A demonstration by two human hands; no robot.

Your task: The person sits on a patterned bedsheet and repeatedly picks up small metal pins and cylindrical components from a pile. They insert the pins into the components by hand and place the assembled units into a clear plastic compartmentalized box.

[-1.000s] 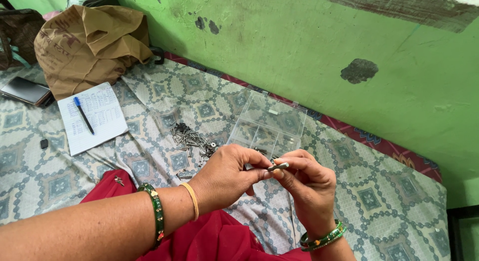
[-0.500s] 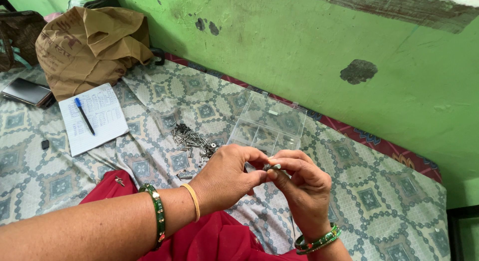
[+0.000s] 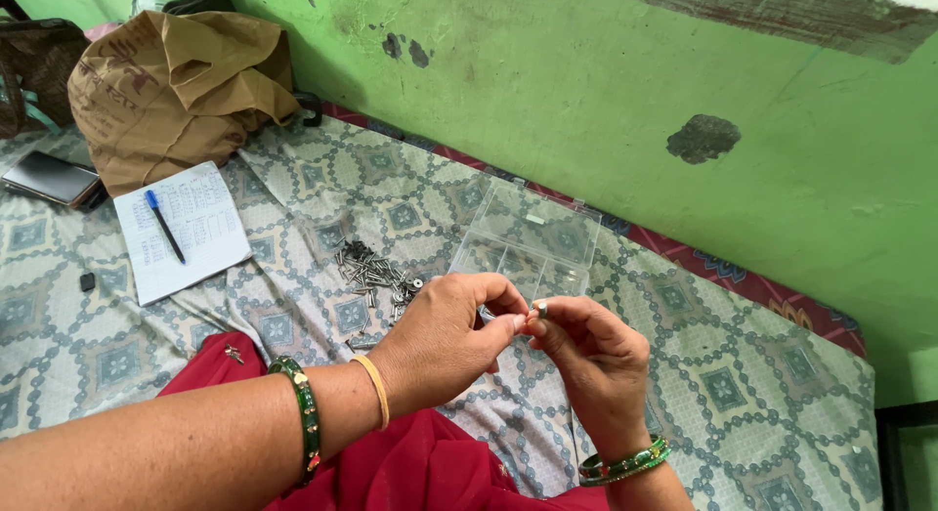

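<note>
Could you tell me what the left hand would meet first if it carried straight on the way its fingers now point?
The left hand points right, fingertips already at the small metal piece pinched with the right hand. Going on, it would probably meet the right hand's fingers first; the clear box seems to lie farther back.

We see a small silvery screw [image 3: 540,309], mostly hidden, pinched upright between fingertips above the bed [image 3: 743,394].

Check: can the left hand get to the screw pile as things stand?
Probably yes. The screw pile lies open on the bedspread just beyond the left hand, with nothing between. But both hands pinch a small screw, so it would have to let go first.
</note>
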